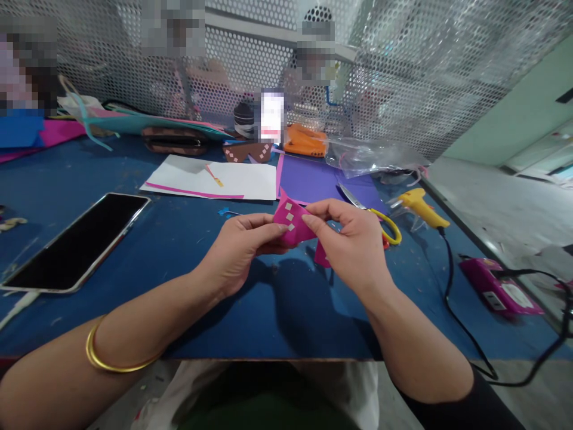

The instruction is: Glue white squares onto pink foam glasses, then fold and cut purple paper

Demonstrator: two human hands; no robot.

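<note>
Pink piece (298, 226) smooth, matt; phone screen (80, 242) glossy; scissor blades (350, 195) metal; bag (369, 157) crinkled, shiny plastic.

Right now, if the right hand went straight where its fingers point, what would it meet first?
For the right hand, first the pink piece it pinches, then probably the left hand on its other side, though depth is hard to judge from one view.

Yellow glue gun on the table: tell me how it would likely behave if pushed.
The yellow glue gun may pivot or drag rather than slide freely, since a black cord trails from one end. It is probably stiff, its body looking like hard plastic. Rolling seems unlikely given its uneven shape.
</note>
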